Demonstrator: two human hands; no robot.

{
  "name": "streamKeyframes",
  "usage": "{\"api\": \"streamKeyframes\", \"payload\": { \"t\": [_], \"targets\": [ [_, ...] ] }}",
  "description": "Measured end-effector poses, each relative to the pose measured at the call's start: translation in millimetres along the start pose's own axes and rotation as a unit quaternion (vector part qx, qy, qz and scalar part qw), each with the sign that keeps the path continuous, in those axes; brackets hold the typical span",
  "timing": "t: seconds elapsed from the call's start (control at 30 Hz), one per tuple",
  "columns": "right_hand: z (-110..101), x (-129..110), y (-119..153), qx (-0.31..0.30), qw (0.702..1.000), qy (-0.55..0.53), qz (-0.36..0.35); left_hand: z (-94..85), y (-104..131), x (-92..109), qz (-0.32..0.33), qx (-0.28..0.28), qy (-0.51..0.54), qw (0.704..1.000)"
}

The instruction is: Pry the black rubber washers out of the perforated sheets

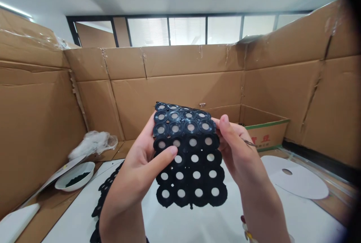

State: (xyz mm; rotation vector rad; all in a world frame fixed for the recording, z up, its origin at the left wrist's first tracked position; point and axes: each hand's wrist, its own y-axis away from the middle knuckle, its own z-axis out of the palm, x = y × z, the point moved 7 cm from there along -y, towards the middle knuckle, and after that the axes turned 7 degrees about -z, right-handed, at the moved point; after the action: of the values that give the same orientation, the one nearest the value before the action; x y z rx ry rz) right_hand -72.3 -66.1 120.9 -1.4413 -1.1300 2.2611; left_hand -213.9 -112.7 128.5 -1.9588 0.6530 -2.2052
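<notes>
Black and rubbery-looking, a sheet of joined rings [187, 164] stands mid-view; I'd support both edges lightly, since its thin links could tear. Its upper rows bend and shine. At its nine o'clock, the left hand [143, 161] pinches it, thumb in front; at three, the right hand [238, 145] has fingers behind, their grip I cannot tell.

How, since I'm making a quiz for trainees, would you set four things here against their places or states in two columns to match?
1. Central black sheet
2. White bowl
3. White disc with a hole
4. Crumpled clear plastic

A. In front of the green-edged box
B. Gripped by the left hand
C. Near the back left corner
D. Has dark contents

Pairs: 1-B, 2-D, 3-A, 4-C
</notes>
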Motion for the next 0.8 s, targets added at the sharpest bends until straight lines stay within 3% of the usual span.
{"api": "streamKeyframes", "payload": {
  "t": [0.3, 0.5, 0.67, 0.8],
  "targets": [
    [9, -6, 5, -0.067, 0.997, 0.013, 0.025, -0.5, 0, 0, 0.009, 0.026, -0.010, 1.000],
    [-2, -1, 2, 0.027, 0.997, 0.066, -0.011, -4.6, -4, -4, 0.020, 0.053, -0.089, 0.994],
    [-9, 8, -1, 0.107, 0.994, 0.027, -0.013, 3.0, -7, -11, -0.025, 0.005, -0.092, 0.995],
    [-10, 5, -1, 0.090, 0.995, 0.034, -0.006, 9.6, -9, -7, -0.007, 0.001, -0.076, 0.997]
  ]
}}
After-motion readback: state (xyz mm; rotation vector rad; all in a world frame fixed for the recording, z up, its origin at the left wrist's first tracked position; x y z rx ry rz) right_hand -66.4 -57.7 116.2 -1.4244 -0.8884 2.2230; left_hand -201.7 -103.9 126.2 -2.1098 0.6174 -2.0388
